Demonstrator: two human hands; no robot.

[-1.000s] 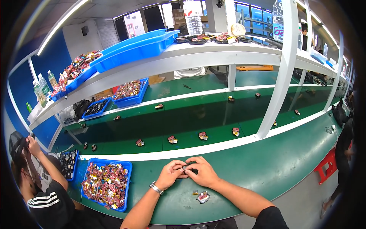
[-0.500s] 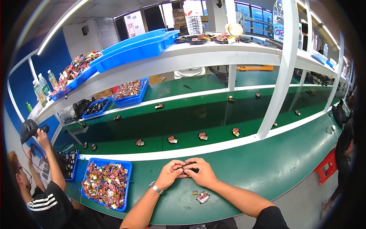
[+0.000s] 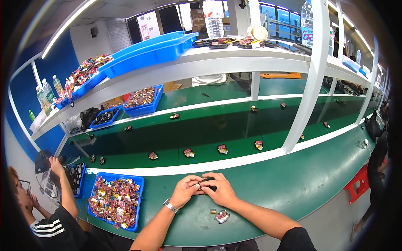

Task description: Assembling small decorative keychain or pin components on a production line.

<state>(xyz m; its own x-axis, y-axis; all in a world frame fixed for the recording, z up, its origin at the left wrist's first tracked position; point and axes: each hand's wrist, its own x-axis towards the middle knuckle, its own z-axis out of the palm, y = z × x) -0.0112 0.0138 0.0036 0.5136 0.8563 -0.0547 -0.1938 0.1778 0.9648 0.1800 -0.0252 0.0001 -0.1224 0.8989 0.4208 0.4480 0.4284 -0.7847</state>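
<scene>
Both my hands meet over the green bench, fingertips pressed around a small black piece, most of which my fingers cover. My left hand, with a metal watch at the wrist, pinches its left side. From the right, my right hand grips the same piece with bent fingers. Just below my right hand lies a small electronic assembly in white and red. A tiny yellow-and-dark block rests beside it. Left of my left hand stands a blue tray heaped with small red boards carrying yellow and white parts.
A white rail separates my bench from a dark green conveyor, where small assemblies lie spaced out. A white post rises at right. Overhead, a shelf bears blue trays and bottles. At left, a co-worker holds a black object.
The co-worker at left has lowered the raised arm and black object slightly toward the right. My hands stay together on the black piece, with only small finger shifts.
</scene>
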